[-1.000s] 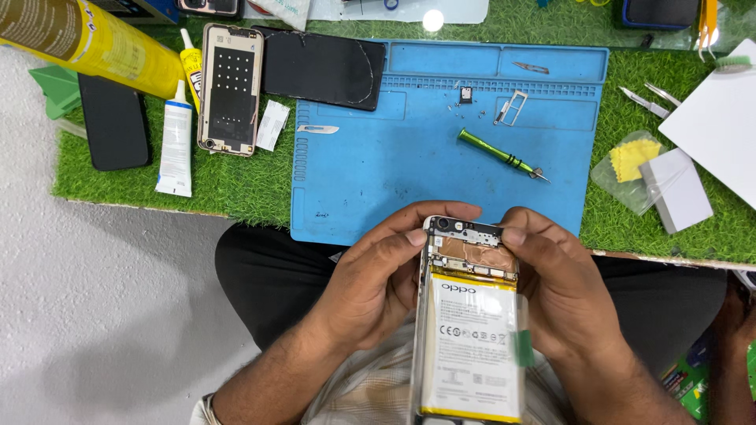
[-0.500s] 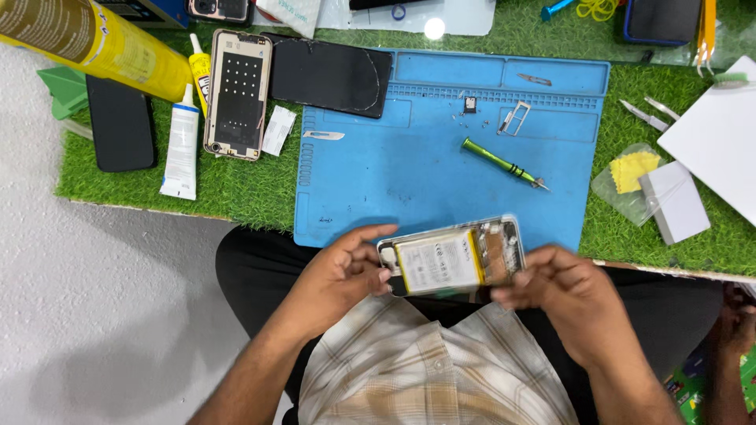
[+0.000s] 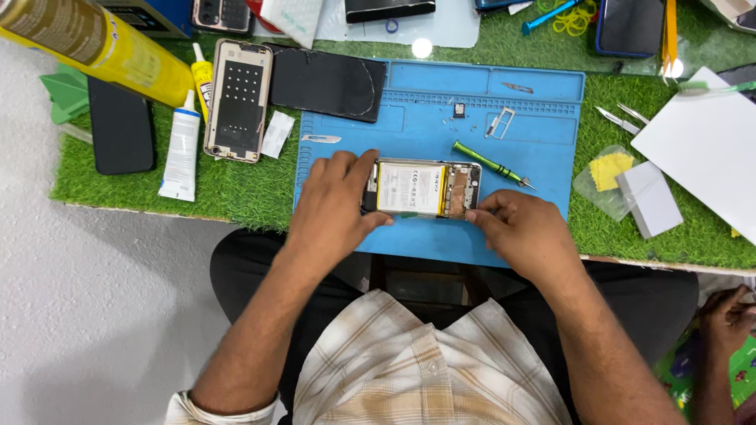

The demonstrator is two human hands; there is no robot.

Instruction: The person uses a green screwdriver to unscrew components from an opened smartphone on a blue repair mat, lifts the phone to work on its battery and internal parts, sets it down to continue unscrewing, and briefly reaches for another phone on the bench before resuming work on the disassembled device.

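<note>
- We see an opened phone [image 3: 425, 189] lying flat and sideways on the blue mat [image 3: 409, 118], back cover off, its white battery facing up.
- Our left hand [image 3: 335, 205] covers the phone's left end, fingers curled over the far edge and thumb at the near edge, so its grip is closed on the phone.
- Our right hand [image 3: 524, 232] rests at the phone's right near corner, fingertips pinching that end, so this grip too is closed on the phone.
- A green screwdriver [image 3: 492, 164] lies on the mat just right of the phone, tip pointing right and near.
- A small tray part [image 3: 501, 123] and tiny screws lie farther back on the mat.
- Left of the mat, on the green turf of the worktop [image 3: 244, 189], lie a phone frame [image 3: 238, 101], a white glue tube [image 3: 181, 149] and a black phone [image 3: 120, 126].
- A black screen panel [image 3: 327, 81] overlaps the mat's far left corner.
- Another person's hand [image 3: 728, 319] shows at the near right edge.
</note>
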